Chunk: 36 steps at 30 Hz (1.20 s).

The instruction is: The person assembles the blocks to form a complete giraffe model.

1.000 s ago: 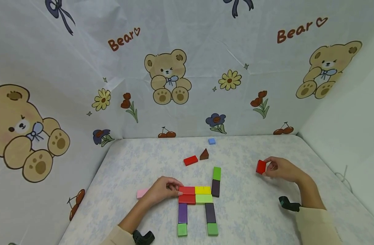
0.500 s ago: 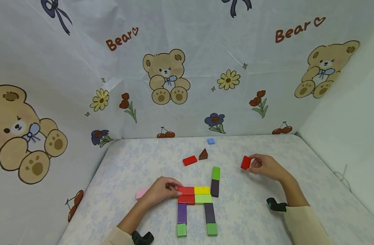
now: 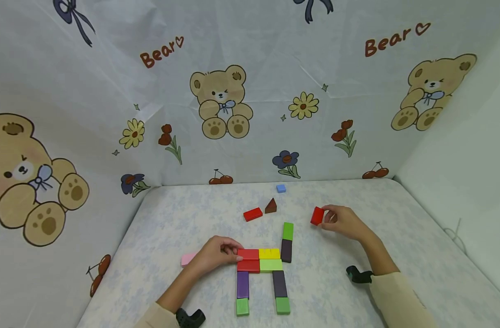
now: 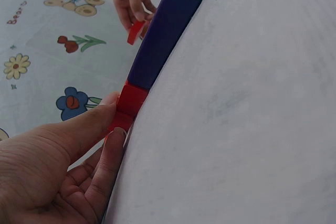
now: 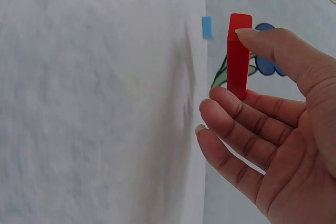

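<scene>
A pale printed cloth (image 3: 270, 27) filled the top and left of the head view. On it, a winking teddy bear (image 3: 221, 85) with a blue bow tie (image 3: 231, 104) sat at upper centre, another bear (image 3: 437, 75) at upper right, and a larger bear (image 3: 12, 196) ran off the left edge. Brown "Bear" lettering (image 3: 157, 60) appeared at upper left and again, somewhat larger, at upper right. Yellow daisies (image 3: 303, 106), red tulips (image 3: 165, 138), blue flowers (image 3: 285, 159) and cherries (image 3: 226, 180) were scattered about, and dark ribbons (image 3: 67, 13) met the top edge. A plain white wall (image 3: 463, 168) rose at right, with a thin pale cord (image 3: 457, 228) near its foot. A mottled tabletop (image 3: 332, 264) spanned the lower frame.
</scene>
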Tool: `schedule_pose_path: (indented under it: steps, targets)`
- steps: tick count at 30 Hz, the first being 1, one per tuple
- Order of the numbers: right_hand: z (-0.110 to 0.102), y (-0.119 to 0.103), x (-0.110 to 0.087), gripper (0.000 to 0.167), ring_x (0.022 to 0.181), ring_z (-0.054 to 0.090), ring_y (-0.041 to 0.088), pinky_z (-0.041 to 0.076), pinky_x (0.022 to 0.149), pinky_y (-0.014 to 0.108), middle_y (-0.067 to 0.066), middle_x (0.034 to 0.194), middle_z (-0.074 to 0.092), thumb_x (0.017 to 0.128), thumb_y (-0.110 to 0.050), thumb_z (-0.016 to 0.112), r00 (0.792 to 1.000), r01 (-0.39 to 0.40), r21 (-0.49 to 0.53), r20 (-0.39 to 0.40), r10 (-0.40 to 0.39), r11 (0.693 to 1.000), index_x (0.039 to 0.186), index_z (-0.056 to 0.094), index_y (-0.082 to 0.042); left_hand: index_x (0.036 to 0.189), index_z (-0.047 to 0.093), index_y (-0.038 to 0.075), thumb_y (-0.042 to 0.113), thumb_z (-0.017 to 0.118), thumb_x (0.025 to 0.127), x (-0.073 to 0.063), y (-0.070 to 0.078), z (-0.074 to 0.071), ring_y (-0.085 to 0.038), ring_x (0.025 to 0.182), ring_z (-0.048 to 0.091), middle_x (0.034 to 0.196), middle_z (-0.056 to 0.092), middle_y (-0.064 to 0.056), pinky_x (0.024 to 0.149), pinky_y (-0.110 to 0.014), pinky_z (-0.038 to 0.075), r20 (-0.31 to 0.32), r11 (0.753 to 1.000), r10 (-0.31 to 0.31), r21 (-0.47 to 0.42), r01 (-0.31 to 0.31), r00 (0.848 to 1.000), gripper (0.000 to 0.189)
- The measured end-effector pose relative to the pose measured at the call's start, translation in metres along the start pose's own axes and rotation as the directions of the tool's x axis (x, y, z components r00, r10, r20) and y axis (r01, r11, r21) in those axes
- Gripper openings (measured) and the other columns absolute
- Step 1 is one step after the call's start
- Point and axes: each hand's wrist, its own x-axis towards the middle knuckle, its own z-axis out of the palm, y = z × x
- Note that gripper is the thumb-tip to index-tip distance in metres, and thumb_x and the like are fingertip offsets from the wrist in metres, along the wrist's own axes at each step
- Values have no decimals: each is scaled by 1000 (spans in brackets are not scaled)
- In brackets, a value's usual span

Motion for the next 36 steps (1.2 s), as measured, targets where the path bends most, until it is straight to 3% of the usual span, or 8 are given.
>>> schedule_pose_path:
  steps: [7, 14, 23, 28, 32, 36]
  targets:
    - [13, -2, 12, 56, 74, 56, 17, 49, 61, 27, 3, 85, 63, 85, -19, 82, 998, -6, -41, 55, 8, 999, 128, 60, 8, 104, 79, 17, 25, 86, 84, -2, 0, 1, -17, 77, 62, 84, 68, 4, 69, -25, 52, 8, 1000, -4, -16, 5, 1000, 22]
    - [15, -9, 25, 53, 70, 53, 16, 48, 60, 29, 2, 80, 61, 85, -19, 82, 996, 40, -83, 77, -34, 996, 124, 61, 9, 103, 79, 16, 23, 86, 84, 0, 0, 0, -18, 77, 61, 83, 67, 3, 68, -25, 52, -5, 1000, 1, -11, -1, 1000, 22]
    - [21, -16, 37, 57, 68, 50, 15, 45, 60, 28, 1, 76, 57, 85, -20, 83, 992, 7, -112, 125, 7, 994, 127, 60, 10, 103, 80, 17, 23, 86, 83, 0, 0, -2, -18, 76, 61, 83, 68, 3, 68, -25, 52, -1, 1000, -2, -11, 2, 1000, 22]
    - [18, -16, 40, 57, 67, 56, 18, 51, 61, 29, 7, 83, 61, 86, -17, 81, 984, -81, -6, 159, 81, 997, 130, 57, 9, 103, 80, 17, 23, 86, 83, -1, 1, -2, -17, 77, 62, 83, 68, 3, 69, -25, 52, 5, 1000, 4, -19, -3, 1000, 22]
    - [17, -16, 43, 51, 70, 65, 21, 56, 65, 32, 12, 88, 66, 90, -11, 77, 973, -171, 130, 179, 147, 977, 131, 55, 10, 103, 80, 17, 22, 86, 83, -1, 0, -3, -18, 77, 62, 83, 68, 3, 69, -25, 52, 1, 1000, 11, -21, -11, 1000, 22]
    - [23, -16, 48, 51, 73, 65, 19, 56, 68, 29, 13, 88, 67, 90, -9, 77, 963, -240, 198, 170, 208, 950, 132, 56, 10, 103, 80, 17, 22, 86, 83, -1, 0, -3, -17, 77, 62, 83, 68, 3, 69, -25, 52, 3, 1000, 7, -23, -7, 1000, 21]
